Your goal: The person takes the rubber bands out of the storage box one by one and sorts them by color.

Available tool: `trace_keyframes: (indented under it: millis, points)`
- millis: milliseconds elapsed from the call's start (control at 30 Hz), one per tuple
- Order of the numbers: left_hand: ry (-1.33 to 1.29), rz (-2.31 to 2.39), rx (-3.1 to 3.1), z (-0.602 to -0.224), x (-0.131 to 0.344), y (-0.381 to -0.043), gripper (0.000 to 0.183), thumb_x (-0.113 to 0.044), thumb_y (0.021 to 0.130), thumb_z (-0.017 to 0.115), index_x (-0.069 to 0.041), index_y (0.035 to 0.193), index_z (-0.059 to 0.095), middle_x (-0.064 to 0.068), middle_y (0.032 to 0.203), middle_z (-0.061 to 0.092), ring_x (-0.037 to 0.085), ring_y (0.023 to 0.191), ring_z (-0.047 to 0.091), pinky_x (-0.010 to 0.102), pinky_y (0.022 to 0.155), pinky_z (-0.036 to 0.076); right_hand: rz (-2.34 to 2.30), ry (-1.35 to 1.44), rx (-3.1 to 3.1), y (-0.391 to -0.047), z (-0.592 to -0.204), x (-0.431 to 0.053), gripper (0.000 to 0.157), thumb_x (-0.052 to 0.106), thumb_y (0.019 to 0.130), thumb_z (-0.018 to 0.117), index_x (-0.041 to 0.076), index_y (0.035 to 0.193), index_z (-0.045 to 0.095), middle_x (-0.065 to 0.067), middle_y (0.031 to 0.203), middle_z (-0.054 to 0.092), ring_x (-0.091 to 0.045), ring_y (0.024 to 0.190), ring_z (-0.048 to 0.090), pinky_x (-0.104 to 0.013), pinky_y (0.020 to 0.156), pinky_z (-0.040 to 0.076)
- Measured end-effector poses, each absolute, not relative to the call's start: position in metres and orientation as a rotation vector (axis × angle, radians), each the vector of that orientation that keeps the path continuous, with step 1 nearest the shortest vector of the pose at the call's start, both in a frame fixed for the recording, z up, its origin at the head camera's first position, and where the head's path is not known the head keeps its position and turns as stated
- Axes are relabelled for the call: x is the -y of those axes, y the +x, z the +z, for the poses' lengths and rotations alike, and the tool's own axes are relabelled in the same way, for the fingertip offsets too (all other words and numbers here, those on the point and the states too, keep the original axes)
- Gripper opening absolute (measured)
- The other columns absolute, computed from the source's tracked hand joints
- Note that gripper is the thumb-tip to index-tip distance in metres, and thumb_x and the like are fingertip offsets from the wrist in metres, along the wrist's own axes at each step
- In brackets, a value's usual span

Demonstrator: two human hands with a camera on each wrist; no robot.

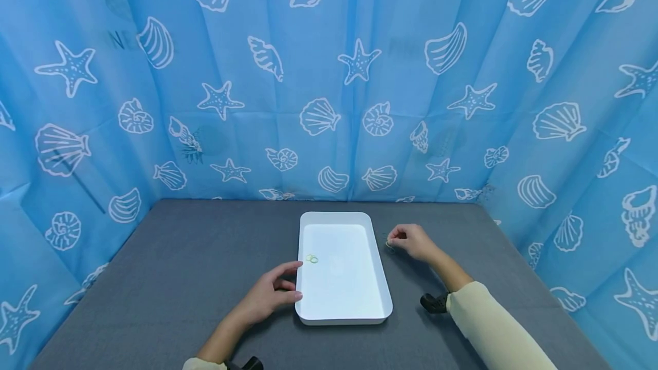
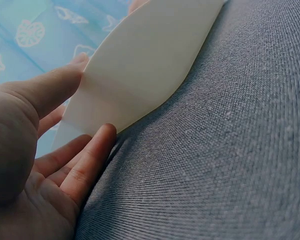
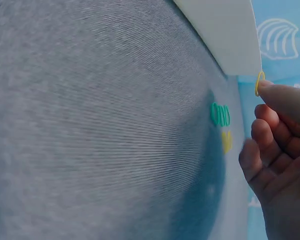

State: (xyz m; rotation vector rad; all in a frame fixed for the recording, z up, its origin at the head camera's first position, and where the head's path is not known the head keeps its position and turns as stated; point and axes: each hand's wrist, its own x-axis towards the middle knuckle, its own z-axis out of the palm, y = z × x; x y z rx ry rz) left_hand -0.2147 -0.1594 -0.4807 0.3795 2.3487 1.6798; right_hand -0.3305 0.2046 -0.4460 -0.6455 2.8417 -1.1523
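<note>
A shallow white tray [image 1: 341,287] lies on the grey cloth, and my left hand [image 1: 264,297] holds its left side, thumb at the rim and fingertips against the outer wall. Inside the tray near that side are two small thin rings [image 1: 312,258], yellowish and green. Just beyond the tray's right wall, my right hand [image 1: 413,242] pinches a thin yellow ring [image 3: 259,84] between thumb and forefinger, above the cloth. Below it, in the right wrist view, several green rings [image 3: 220,114] and a bit of yellow [image 3: 226,142], probably more rings, lie on the cloth.
Grey cloth [image 1: 205,256] covers the table around the tray. A blue curtain [image 1: 288,73] printed with white shells and starfish hangs behind and along both sides. A black band [image 1: 434,303] sits at the right wrist.
</note>
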Motion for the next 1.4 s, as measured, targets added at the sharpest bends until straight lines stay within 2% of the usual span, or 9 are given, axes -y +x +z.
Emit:
trace_keyframes:
  millis: [400,867,1400]
  points:
    - [0.369,1.686,-2.333,-0.479,0.158,-0.214,0.06,-0.03,0.074,0.067,-0.028,0.127,0.041,0.004,0.122,0.042,0.02,0.089,0.052,0.032,0.067,0.043,-1.069,-0.48,-2.935,-0.326,-0.46,-0.22,0.006,0.009,0.078,0.062,0.007,0.073,0.061,0.0,0.068,0.055,-0.014,0.061,0.047,-0.03,0.057,0.039]
    - [0.41,1.687,-2.343,-0.479,0.158,-0.214,0.06,-0.029,0.076,0.065,-0.022,0.129,0.039,0.008,0.123,0.041,0.02,0.088,0.052,0.031,0.067,0.043,-0.898,-0.396,-3.018,-0.331,-0.455,-0.218,0.008,0.009,0.078,0.062,0.006,0.07,0.062,0.0,0.067,0.057,-0.012,0.059,0.047,-0.031,0.058,0.039]
    - [0.383,1.674,-2.332,-0.479,0.159,-0.215,0.06,-0.03,0.076,0.065,-0.025,0.129,0.039,0.004,0.122,0.041,0.019,0.09,0.052,0.032,0.069,0.043,-0.871,-0.232,-3.014,-0.331,-0.459,-0.214,0.009,0.01,0.078,0.061,0.006,0.07,0.061,0.0,0.066,0.055,-0.014,0.059,0.047,-0.03,0.055,0.038]
